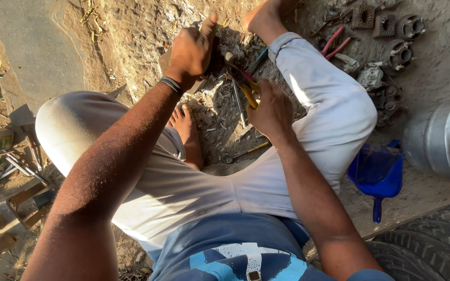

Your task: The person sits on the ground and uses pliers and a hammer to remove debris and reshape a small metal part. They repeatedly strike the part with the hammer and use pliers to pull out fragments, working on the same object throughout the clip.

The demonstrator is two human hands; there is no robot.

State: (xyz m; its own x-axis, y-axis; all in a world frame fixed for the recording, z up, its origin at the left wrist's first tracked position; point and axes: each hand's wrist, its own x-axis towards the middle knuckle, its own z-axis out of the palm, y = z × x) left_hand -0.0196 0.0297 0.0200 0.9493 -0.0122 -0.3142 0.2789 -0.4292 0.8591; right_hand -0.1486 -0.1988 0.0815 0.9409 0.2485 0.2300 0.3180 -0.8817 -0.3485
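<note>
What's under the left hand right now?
The left hand presses down on a dark object against the dirt ground; only its dark edge shows, so its kind is hidden. Beside it, the right hand grips yellow-handled pliers.

The trousers (194, 182) are pale grey-white, and the shirt (235, 250) is dark blue with a light blue and white print. The pliers (247, 88) have yellow handles with red near the head, the scoop (378, 174) is bright blue, and the pot (444, 140) is plain silver.
</note>
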